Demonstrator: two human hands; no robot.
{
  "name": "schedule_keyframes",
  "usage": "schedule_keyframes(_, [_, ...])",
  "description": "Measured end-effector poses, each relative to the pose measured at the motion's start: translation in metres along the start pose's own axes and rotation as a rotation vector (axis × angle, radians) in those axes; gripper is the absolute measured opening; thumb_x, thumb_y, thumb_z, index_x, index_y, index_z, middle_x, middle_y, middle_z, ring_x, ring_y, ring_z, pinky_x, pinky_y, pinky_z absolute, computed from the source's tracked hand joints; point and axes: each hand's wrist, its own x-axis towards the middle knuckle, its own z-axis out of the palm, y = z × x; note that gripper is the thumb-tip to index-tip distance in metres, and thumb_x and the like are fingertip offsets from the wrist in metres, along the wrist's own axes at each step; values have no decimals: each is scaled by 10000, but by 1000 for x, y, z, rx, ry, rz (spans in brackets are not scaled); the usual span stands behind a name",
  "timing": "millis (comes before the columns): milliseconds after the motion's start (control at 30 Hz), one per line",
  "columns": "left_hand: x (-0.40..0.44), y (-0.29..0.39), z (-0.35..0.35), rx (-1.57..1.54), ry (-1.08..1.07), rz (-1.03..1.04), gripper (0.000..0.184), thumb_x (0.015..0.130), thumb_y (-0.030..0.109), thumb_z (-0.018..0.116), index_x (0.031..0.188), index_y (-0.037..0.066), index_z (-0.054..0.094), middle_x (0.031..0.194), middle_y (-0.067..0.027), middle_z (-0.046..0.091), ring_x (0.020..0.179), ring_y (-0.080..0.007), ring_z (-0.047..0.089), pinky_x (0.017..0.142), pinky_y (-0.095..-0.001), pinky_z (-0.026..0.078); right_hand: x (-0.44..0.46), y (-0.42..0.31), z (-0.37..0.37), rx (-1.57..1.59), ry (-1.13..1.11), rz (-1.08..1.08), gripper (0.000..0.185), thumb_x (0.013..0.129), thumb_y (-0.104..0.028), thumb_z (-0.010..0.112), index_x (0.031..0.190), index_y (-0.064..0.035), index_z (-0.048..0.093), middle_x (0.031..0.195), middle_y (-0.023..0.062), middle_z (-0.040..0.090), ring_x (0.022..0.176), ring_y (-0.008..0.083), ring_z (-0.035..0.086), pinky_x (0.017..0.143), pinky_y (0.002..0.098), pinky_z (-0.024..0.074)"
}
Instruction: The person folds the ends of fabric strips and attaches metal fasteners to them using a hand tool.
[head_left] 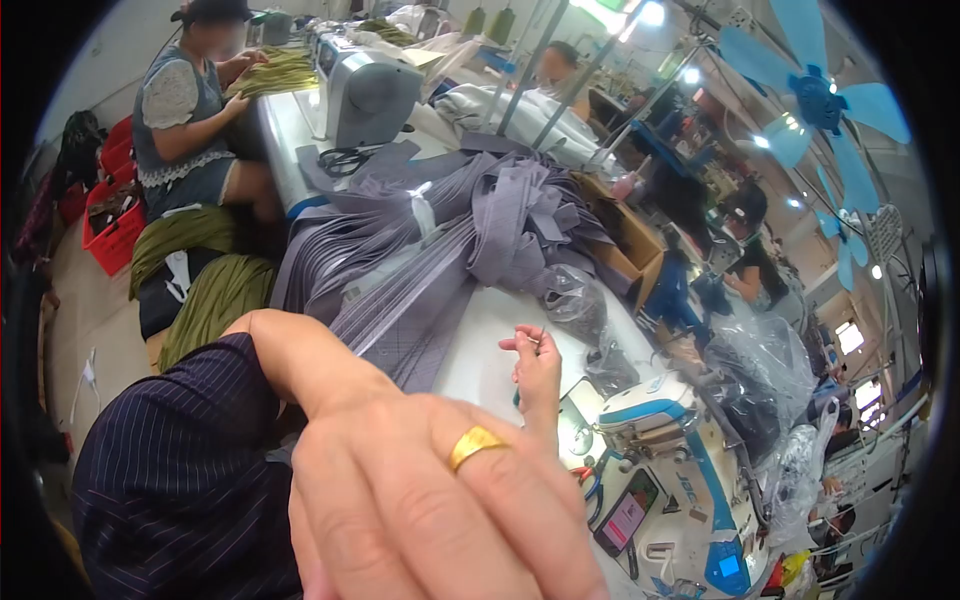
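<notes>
My left hand (430,490) fills the lower middle, very close to the camera, back outward with a gold ring on one finger. Its fingertips run off the bottom edge, so what they touch is hidden. Farther off, my right hand (538,368) is raised over the white table (475,345), fingers curled towards the thumb. A thin dark tip shows at its fingers, too small to name. Beyond both hands lies a big heap of grey-purple fabric strips (385,250), gathered by a white tie (422,208).
A blue-and-white sewing machine (690,470), a phone (627,512) and scissors (592,485) are at right. Clear plastic bags (765,370) and a cardboard box (630,240) stand beyond. Another machine (370,90) is behind the heap. A co-worker (190,110) handles green fabric.
</notes>
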Motion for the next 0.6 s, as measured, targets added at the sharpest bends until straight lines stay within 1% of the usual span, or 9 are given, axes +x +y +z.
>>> schedule_keyframes(33, [-2, 4, 10, 34, 66, -33, 136, 894, 157, 695, 1019, 117, 732, 1057, -53, 721, 1013, -305, 654, 884, -402, 509, 1, 1, 0, -6, 3, -4, 186, 954, -183, 583, 1067, -37, 592, 876, 69, 712, 508, 13, 364, 465, 196, 312])
schedule_keyframes(67, [-3, -7, 26, 76, 214, 90, 143, 878, 139, 711, 1020, 133, 729, 1076, -14, 708, 992, -278, 657, 875, -398, 509, 1, 3, 0, -14, 3, -5, 182, 952, -182, 584, 1065, -39, 594, 877, 65, 713, 509, 15, 360, 470, 199, 311])
schedule_keyframes(133, [-4, -9, 28, 146, 176, 163, 163, 884, 137, 702, 1044, 159, 727, 1102, 15, 690, 1004, -249, 651, 864, -404, 511, 3, 5, -1, -28, 14, -15, 182, 949, -182, 584, 1057, -37, 601, 863, 58, 713, 518, 22, 359, 482, 206, 314])
schedule_keyframes(167, [-6, -5, 25, 126, 119, 112, 171, 893, 148, 693, 1058, 180, 725, 1152, 51, 660, 1048, -215, 634, 891, -404, 497, 6, 8, -3, -54, -7, -25, 197, 951, -189, 588, 1075, -36, 585, 870, 80, 708, 489, 22, 370, 452, 194, 319])
schedule_keyframes(367, [7, 4, 69, 225, 435, 17, 171, 896, 281, 698, 1040, 192, 722, 1142, 97, 636, 1039, -156, 621, 906, -374, 473, 1, 3, -2, -71, -30, -55, 219, 949, -198, 593, 1089, -33, 573, 864, 99, 702, 462, 22, 380, 424, 185, 325])
schedule_keyframes(433, [-5, -7, 51, 166, 257, 121, 159, 906, 263, 685, 1044, 189, 713, 1124, 83, 645, 1025, -152, 624, 891, -370, 477, 0, 0, -1, -90, -13, -30, 208, 945, -191, 578, 1049, -13, 608, 843, 58, 717, 564, 44, 419, 546, 233, 368])
schedule_keyframes(500, [-10, -11, 53, 159, 194, 141, 159, 922, 240, 663, 1070, 193, 698, 1111, 61, 654, 1019, -159, 624, 886, -372, 479, 6, 7, -4, -116, -8, -63, 209, 944, -191, 578, 1049, -12, 609, 842, 61, 717, 603, 56, 453, 585, 241, 386])
schedule_keyframes(567, [-8, -13, 76, 251, 451, 103, 177, 941, 240, 632, 1108, 203, 674, 1054, 71, 651, 998, -140, 615, 891, -394, 476, 4, 8, -4, -101, -6, -52, 210, 943, -189, 575, 1047, -11, 615, 835, 68, 717, 709, 87, 523, 688, 261, 415])
schedule_keyframes(600, [-4, -9, 82, 239, 497, 58, 127, 932, 242, 642, 1042, 209, 698, 1025, 91, 645, 993, -115, 606, 901, -391, 464, 4, 8, -3, -97, -1, -71, 210, 943, -191, 576, 1044, -12, 618, 836, 68, 718, 702, 82, 523, 678, 257, 414])
